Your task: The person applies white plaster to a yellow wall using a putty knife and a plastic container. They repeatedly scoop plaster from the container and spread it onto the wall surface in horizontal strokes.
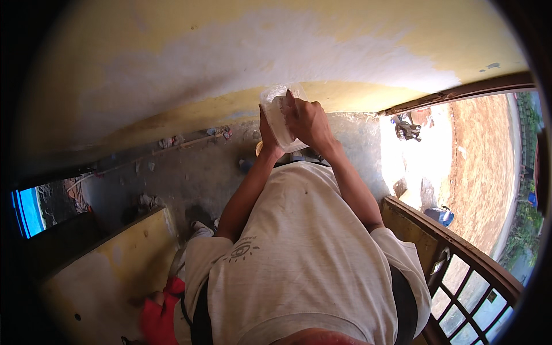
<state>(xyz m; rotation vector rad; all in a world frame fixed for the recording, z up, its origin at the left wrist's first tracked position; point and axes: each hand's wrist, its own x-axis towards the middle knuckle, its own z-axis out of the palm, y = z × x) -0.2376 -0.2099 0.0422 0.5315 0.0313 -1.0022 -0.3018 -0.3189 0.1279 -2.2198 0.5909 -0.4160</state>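
Note:
In front of my chest, close to the wall, is a translucent, box-shaped plastic container with a pale, whitish inside. My left hand is wrapped round its left side and holds it tilted. Over the container's right part lies my right hand, its fingers curled down toward the opening. One dark tip sticks up beside the knuckles; whether it is a finger or a held thing I cannot tell. The right fingertips are hidden behind the hand.
A yellow wall with a whitish patch rises ahead. Grey concrete floor lies below, with small litter along the wall. On the right, a doorway opens onto bright ground beside a windowed door. Someone in red cloth is at lower left, by a low wall.

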